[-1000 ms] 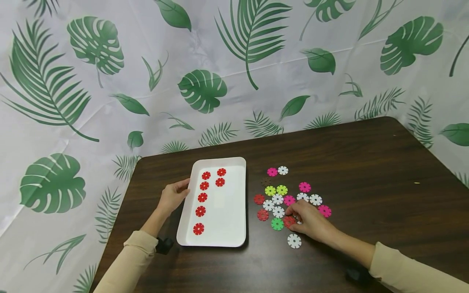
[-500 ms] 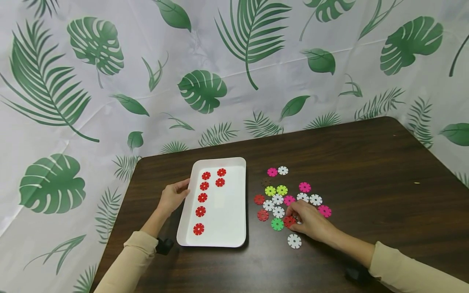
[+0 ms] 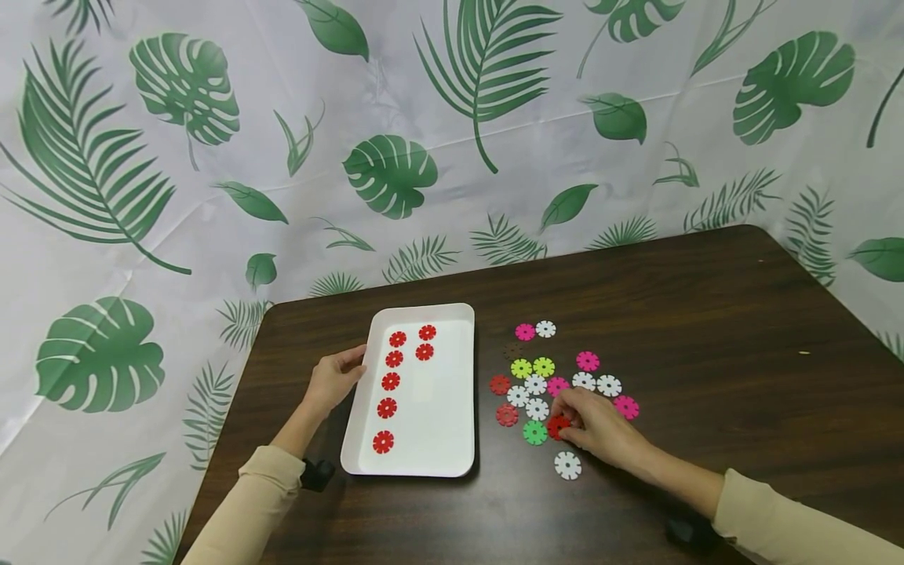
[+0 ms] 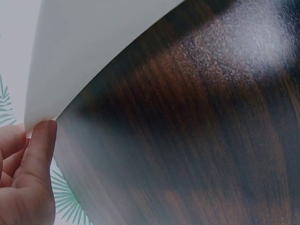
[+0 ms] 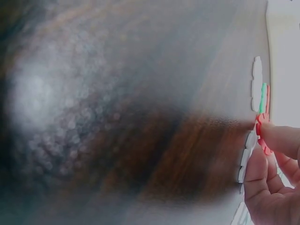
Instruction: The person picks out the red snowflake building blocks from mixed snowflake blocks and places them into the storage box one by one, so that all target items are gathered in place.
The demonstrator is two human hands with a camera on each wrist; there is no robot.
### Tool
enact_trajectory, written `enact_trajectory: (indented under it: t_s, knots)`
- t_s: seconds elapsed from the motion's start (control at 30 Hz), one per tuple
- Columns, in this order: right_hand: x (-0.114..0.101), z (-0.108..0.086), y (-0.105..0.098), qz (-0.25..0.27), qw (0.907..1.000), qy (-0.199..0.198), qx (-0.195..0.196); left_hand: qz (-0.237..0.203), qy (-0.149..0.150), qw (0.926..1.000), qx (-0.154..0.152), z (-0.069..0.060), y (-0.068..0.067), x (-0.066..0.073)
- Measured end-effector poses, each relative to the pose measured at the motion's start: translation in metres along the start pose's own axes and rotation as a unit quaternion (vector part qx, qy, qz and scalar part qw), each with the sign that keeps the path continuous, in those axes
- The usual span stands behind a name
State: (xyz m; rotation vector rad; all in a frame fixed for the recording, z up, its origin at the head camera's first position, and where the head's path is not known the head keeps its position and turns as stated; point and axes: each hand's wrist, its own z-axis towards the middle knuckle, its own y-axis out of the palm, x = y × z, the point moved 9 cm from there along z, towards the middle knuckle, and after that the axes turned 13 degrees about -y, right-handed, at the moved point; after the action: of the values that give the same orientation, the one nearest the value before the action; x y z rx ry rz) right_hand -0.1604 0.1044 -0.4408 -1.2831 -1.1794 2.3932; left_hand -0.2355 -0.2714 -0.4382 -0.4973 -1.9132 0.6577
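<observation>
My left hand (image 3: 334, 381) holds the left rim of a white tray (image 3: 459, 463) between thumb and fingers; the left wrist view shows the fingertips (image 4: 46, 129) at its edge. Several red notched plastic discs (image 3: 386, 408) lie in the tray, a longer column at the left and a short one beside it. At the right, my right hand (image 3: 600, 424) pinches a red notched disc (image 3: 558, 428) between thumb and fingers. In the right wrist view this disc (image 5: 264, 136) stands on edge beside the thumb. A green disc (image 3: 534, 432) lies just left of that hand.
Loose discs surround the right hand: white (image 3: 568, 465), pink (image 3: 625, 407), yellow (image 3: 521, 369), red (image 3: 506, 414) and a dark brown one (image 3: 513, 351) that blends into the table (image 3: 706, 329). A leaf-print cloth (image 3: 395, 227) hangs behind the table.
The red disc in my right hand has tilted up slightly and looks brighter, with the thumb drawn a little over it. The left hand and the tray have stayed put.
</observation>
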Motion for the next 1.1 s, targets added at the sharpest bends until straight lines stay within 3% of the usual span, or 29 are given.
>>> enact_trajectory:
  t_s: [0.37, 0.57, 0.67, 0.77, 0.9, 1.1]
  knots:
    - [0.002, 0.001, 0.000, 0.023, 0.9997, 0.009, -0.004, -0.005, 0.001, 1.0000, 0.000, -0.001, 0.001, 0.000]
    - [0.008, 0.008, -0.001, 0.115, 0.9922, 0.044, -0.023, -0.002, 0.000, 1.0000, 0.001, -0.001, 0.000, 0.000]
    - [0.014, 0.011, 0.002, 0.201, 0.9750, 0.090, -0.032, -0.001, -0.002, 1.0000, 0.002, 0.000, 0.000, -0.001]
    - [0.016, 0.015, 0.005, 0.288, 0.9473, 0.137, -0.033, 0.000, -0.003, 1.0000, 0.004, 0.001, 0.000, -0.001]
    - [0.016, 0.021, 0.007, 0.350, 0.9189, 0.181, -0.026, -0.002, -0.006, 1.0000, 0.004, 0.000, 0.000, -0.001]
    - [0.014, 0.032, 0.011, 0.380, 0.8991, 0.216, -0.022, -0.007, -0.007, 0.9999, 0.003, 0.000, 0.000, -0.001]
